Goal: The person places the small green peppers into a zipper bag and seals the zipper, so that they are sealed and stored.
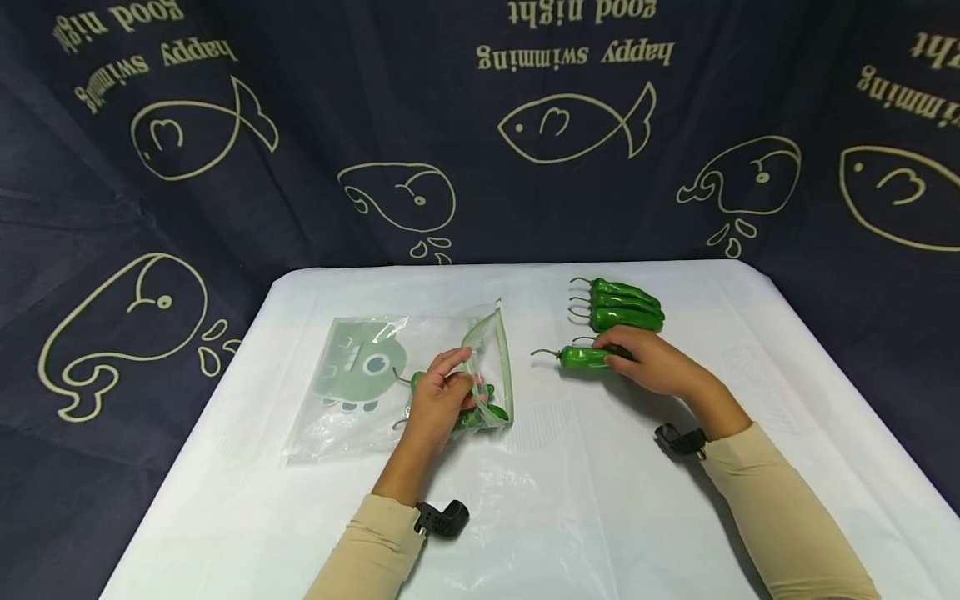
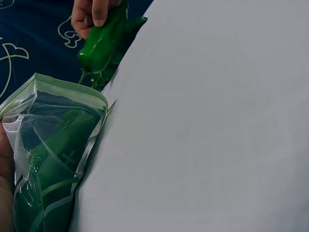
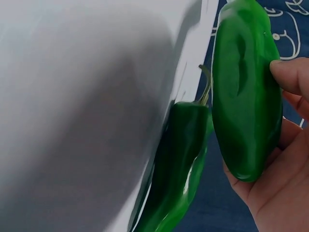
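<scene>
My left hand grips the clear zip bag near its open mouth, which is edged in pale green and faces right. Green peppers lie inside the bag, partly hidden by that hand; their stems point left. Over on the right, my right hand holds a glossy green pepper between thumb and fingers, its stem toward the bag. Another pepper lies close beside the held one in the right wrist view. The left wrist view shows the bag's green zip edge with the held pepper beyond it.
Several more green peppers lie in a row behind my right hand, stems to the left. The bag bears a green cartoon print. A white cloth covers the table, and a dark curtain with fish drawings hangs behind it.
</scene>
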A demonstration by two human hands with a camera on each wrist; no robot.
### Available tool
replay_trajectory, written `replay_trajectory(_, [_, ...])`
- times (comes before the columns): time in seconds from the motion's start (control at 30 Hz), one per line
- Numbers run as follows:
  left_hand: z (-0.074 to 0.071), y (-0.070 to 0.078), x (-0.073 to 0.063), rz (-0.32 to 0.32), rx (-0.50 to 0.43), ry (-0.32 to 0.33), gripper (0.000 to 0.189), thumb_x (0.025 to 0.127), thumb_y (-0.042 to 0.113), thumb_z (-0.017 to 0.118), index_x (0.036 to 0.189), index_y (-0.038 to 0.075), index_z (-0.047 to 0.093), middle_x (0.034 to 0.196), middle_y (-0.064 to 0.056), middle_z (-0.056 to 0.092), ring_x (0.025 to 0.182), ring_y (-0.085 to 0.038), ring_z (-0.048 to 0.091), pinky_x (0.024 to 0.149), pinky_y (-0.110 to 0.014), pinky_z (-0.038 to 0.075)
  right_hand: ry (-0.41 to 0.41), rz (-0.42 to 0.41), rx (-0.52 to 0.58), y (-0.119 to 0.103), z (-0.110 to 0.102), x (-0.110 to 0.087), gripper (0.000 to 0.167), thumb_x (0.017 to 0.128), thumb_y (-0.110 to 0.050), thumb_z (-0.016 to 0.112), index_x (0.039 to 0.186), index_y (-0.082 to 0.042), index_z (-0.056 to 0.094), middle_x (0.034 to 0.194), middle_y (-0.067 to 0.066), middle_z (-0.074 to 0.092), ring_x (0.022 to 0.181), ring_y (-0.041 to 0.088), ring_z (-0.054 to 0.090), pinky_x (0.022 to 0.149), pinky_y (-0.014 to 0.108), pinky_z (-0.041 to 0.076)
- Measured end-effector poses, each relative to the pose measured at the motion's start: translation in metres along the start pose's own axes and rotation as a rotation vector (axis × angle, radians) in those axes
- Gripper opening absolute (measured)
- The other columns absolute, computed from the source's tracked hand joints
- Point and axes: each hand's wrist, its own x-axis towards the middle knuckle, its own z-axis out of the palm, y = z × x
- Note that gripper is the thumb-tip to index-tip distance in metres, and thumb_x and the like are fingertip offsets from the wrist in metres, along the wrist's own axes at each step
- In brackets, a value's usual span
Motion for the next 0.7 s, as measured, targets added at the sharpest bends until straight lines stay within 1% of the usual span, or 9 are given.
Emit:
replay_trajectory(0.17, [0.0,0.001,-0.001,0.001,0.001,-0.001,0.045,0.095,-0.006,0.052,0.141,-0.006,0.05,0.142,-0.007,0.045,0.085,-0.009,0.062,0.063,-0.019,0.055,-0.004,-0.003,-0.005,-0.008,0.001,0.004,0.023,0.096,-0.006,0.063,0.119,-0.008,0.067,0.119,0.009,0.064,0.11,0.027,0.058,0.091,0.048,0.048])
replay_trajectory(0.47, [0.0,0.0,-0.002,-0.007,-0.008,0.002,0.046,0.095,-0.007,0.052,0.14,-0.007,0.05,0.142,-0.008,0.044,0.086,-0.009,0.061,0.063,-0.018,0.054,-0.008,-0.054,0.01,-0.014,0.008,0.007,0.023,0.096,-0.005,0.062,0.119,-0.008,0.067,0.12,0.009,0.064,0.112,0.027,0.058,0.091,0.048,0.049])
replay_trajectory(0.6, [0.001,0.002,-0.002,-0.01,-0.011,0.004,0.045,0.095,-0.007,0.052,0.14,-0.007,0.05,0.142,-0.008,0.044,0.085,-0.009,0.061,0.063,-0.018,0.054,-0.006,-0.074,0.009,-0.019,0.01,0.009,0.023,0.095,-0.003,0.062,0.117,-0.009,0.068,0.119,0.008,0.064,0.109,0.025,0.059,0.09,0.047,0.049])
replay_trajectory(0.7, [0.0,0.002,-0.001,-0.01,-0.005,0.004,0.045,0.095,-0.006,0.053,0.141,-0.006,0.051,0.143,-0.008,0.044,0.086,-0.009,0.062,0.063,-0.018,0.054,0.006,-0.104,0.005,-0.023,0.012,0.009,0.023,0.095,-0.002,0.062,0.115,-0.01,0.068,0.117,0.006,0.065,0.105,0.024,0.059,0.088,0.047,0.05])
